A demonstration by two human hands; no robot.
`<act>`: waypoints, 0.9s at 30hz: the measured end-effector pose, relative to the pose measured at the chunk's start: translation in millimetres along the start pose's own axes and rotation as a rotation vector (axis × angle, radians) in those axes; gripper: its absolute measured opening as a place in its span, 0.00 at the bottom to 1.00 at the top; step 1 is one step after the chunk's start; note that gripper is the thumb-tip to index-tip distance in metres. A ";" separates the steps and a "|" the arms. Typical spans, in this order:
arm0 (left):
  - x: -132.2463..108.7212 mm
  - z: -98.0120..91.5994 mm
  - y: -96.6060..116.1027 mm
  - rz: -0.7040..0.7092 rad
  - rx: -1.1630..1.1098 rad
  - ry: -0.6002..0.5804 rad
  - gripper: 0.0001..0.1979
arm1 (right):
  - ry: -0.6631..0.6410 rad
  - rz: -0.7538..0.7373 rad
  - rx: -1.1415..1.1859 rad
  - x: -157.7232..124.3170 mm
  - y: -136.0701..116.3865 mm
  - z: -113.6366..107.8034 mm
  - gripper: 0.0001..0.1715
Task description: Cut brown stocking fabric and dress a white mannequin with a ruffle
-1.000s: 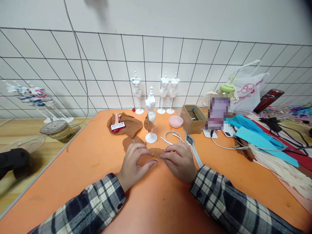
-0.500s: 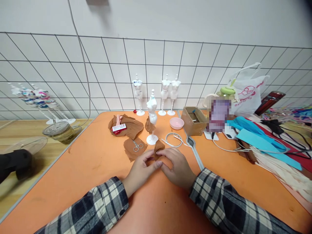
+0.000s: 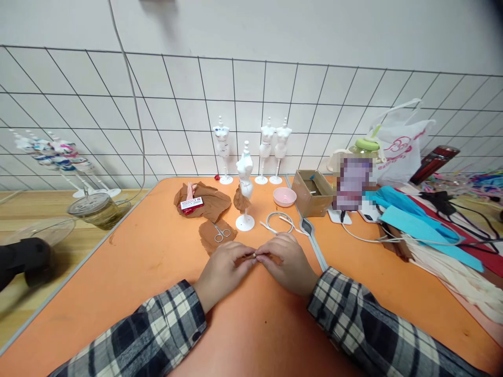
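Note:
My left hand (image 3: 226,268) and my right hand (image 3: 286,263) meet over the orange tabletop, fingers closed in pinches. Between their fingertips they hold a small piece of brown fabric (image 3: 249,256), mostly hidden by the fingers. Just beyond stands a small white mannequin (image 3: 245,168) on a round base, with a gathered brown fabric piece (image 3: 241,200) hanging at its hip. Left of it, small scissors (image 3: 220,235) lie on a flat brown cloth scrap (image 3: 207,238). Farther back, a larger brown cloth (image 3: 215,201) carries a red-and-white packet (image 3: 191,204).
Several more white mannequins (image 3: 222,141) stand along the tiled wall. A pink bowl (image 3: 284,197), a coiled cord (image 3: 280,222) and a cardboard box (image 3: 313,198) lie to the right, beyond them a phone (image 3: 354,183) with a cable, and blue fabric (image 3: 426,230). A glass jar (image 3: 94,209) stands left.
The brown fabric that stood up above my fingers is now folded down and mostly hidden between them. My fingertips have come closer together.

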State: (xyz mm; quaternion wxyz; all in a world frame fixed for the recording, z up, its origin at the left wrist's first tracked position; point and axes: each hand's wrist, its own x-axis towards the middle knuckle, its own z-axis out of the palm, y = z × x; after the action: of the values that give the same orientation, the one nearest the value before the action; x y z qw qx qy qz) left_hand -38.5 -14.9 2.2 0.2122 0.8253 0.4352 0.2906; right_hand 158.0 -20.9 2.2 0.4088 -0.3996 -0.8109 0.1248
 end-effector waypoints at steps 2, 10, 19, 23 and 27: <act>1.1 1.8 -1.4 -0.106 -0.174 0.032 0.09 | 0.049 0.110 0.097 -0.1 2.6 1.6 0.04; 3.6 3.4 -0.2 -0.244 -0.429 0.022 0.12 | -0.002 0.479 0.535 0.6 10.1 10.8 0.14; 5.6 2.7 -5.5 -0.365 -0.769 0.065 0.17 | -0.011 0.680 0.928 3.5 10.8 13.2 0.18; 3.9 6.9 -11.4 -0.403 -0.996 -0.004 0.16 | -0.032 0.753 1.201 3.8 4.8 12.3 0.21; 2.5 9.5 -14.0 -0.375 -1.019 -0.011 0.16 | -0.017 0.788 1.269 3.7 3.8 12.2 0.23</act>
State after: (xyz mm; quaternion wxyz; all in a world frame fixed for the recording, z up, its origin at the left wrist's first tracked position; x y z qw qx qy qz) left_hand -39.4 -6.2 -12.6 0.6360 0.5275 0.3780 0.4176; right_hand 149.5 -14.2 -5.4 0.4794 -0.3470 -0.3829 0.7094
